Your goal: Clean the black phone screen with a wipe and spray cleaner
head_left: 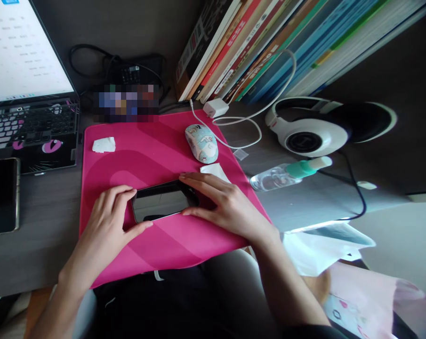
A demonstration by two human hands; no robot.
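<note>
A smartphone (163, 202) with a dark, glossy, reflecting face lies across the pink desk mat (142, 155). My left hand (108, 223) grips its left end, fingers at the upper corner and thumb at the lower edge. Around the right end is my right hand (229, 205), with fingers along the top edge and thumb at the lower edge. A folded white piece, perhaps tissue (215, 170), lies just behind my right fingers. Farther back on the mat are a patterned computer mouse (201, 143) and a small crumpled white piece (104, 144).
At left stand a laptop (25, 108) and a second dark phone or tablet (1, 195). On the right are a spray bottle (276, 176), white headphones (311, 134) and a charger (215, 108) with a looped cable. Books (241, 52) line the back; bags (325, 245) sit below the desk's right side.
</note>
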